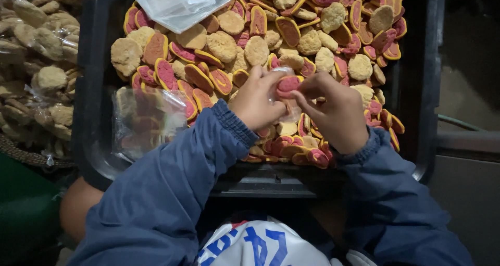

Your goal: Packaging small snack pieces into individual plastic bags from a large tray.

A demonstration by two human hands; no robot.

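Head view looks straight down; much is cut off or murky: right side is dark, a grey ledge (463,141) barely readable, and the person's lap is mostly hidden under blue sleeves (172,193) w/ a bit of white-and-blue fabric (260,245) at bottom edge. No table surface shows; a black tray (422,89) fills the middle, its rim running out of frame at top. Tray holds a heap of round biscuits (224,44), some pale tan, some pink w/ yellow rims. A filled clear bag (148,120) of them lies at tray's left, empty clear bags (174,3) at top. More bagged tan biscuits (36,63) stack outside, far left. Left hand (255,102) and right hand (336,112) meet over the heap, both pinching one pink biscuit (288,84) w/ a small clear bag (291,109), hard to make out, betw. them.
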